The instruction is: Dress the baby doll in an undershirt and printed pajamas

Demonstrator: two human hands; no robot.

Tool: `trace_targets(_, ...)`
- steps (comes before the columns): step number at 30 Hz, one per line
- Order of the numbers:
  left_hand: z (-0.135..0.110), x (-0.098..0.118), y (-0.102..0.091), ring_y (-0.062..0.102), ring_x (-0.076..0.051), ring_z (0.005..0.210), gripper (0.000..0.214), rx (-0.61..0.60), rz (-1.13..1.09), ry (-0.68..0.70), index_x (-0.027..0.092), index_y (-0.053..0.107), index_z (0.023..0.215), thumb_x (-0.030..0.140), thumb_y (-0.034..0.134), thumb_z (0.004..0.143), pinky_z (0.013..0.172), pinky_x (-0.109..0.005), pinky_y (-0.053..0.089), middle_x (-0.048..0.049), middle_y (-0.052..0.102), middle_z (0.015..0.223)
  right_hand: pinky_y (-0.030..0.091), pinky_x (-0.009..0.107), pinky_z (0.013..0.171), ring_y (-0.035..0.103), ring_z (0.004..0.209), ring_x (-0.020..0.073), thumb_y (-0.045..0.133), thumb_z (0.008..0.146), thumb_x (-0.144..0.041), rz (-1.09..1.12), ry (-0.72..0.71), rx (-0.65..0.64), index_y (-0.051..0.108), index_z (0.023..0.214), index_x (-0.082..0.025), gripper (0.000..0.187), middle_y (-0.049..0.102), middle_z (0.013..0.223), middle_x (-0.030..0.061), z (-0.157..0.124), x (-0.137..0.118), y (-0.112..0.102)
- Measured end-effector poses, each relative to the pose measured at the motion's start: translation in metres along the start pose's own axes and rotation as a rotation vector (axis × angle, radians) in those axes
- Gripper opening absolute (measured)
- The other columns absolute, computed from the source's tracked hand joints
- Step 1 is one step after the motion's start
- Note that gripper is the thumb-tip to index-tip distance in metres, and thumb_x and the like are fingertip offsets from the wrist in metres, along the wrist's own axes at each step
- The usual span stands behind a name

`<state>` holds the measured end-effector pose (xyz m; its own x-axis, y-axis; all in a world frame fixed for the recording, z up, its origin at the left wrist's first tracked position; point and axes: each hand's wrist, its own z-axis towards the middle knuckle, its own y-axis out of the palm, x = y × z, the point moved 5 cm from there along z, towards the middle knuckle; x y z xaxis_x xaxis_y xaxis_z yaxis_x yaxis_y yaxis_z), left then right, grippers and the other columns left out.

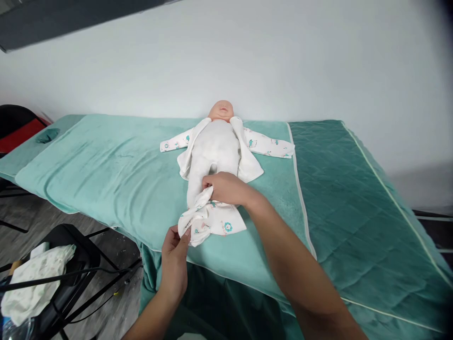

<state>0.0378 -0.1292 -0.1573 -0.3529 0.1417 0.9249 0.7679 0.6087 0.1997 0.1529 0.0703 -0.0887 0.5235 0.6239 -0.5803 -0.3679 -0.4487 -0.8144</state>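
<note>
A baby doll (215, 139) with a white cloth body lies on its back, its head toward the wall. Its arms are in the printed sleeves of an unfastened white baby jacket (251, 165), whose front panels are spread to both sides. Around the doll's lower legs are bunched white baby pants (222, 219) with a teal and pink print. My left hand (177, 252) pinches the near edge of the pants. My right hand (224, 187), closed, holds their upper edge by the doll's leg; its fingertips are partly hidden. The doll's feet are covered by cloth.
The doll lies on a teal sheet (134, 165) over a padded bed, with a darker quilted cover (339, 189) on the right. A white wall runs behind. At lower left, a black chair (79, 245) holds a printed cloth (42, 278). A cable hangs beside it.
</note>
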Motion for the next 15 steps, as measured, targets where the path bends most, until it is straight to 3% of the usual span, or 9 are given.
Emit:
trace_targets(6, 0.009, 0.01, -0.001, 0.057, -0.014, 0.082, 0.035, -0.082, 0.15, -0.023, 0.02, 0.07, 0.096, 0.05, 0.078, 0.081, 0.073, -0.025, 0.044, -0.0003, 0.067, 0.089, 0.03, 0.031, 0.063, 0.063, 0.076, 0.0209, 0.069, 0.084, -0.033, -0.009, -0.048, -0.058, 0.072, 0.083, -0.024, 0.01, 0.076, 0.086, 0.0047, -0.001, 0.002, 0.004)
trace_targets(10, 0.014, 0.012, 0.002, 0.059, -0.016, 0.088, 0.035, -0.199, 0.067, -0.024, 0.019, 0.071, 0.102, 0.047, 0.078, 0.083, 0.078, -0.027, 0.046, -0.0038, 0.069, 0.097, 0.032, 0.03, 0.064, 0.062, 0.076, 0.0193, 0.07, 0.081, -0.03, 0.107, -0.037, -0.046, 0.072, 0.081, -0.023, 0.007, 0.075, 0.085, 0.0026, -0.002, 0.002, 0.0)
trace_targets(15, 0.045, 0.016, -0.005, 0.057, -0.015, 0.079, 0.036, -0.256, 0.085, 0.112, 0.019, 0.07, 0.096, 0.047, 0.083, 0.077, 0.073, -0.026, 0.045, -0.0019, 0.068, 0.087, 0.037, 0.027, 0.065, 0.061, 0.075, 0.017, 0.067, 0.08, -0.028, 0.305, -0.012, -0.075, 0.069, 0.079, -0.021, 0.007, 0.07, 0.078, -0.0012, -0.003, 0.002, -0.006)
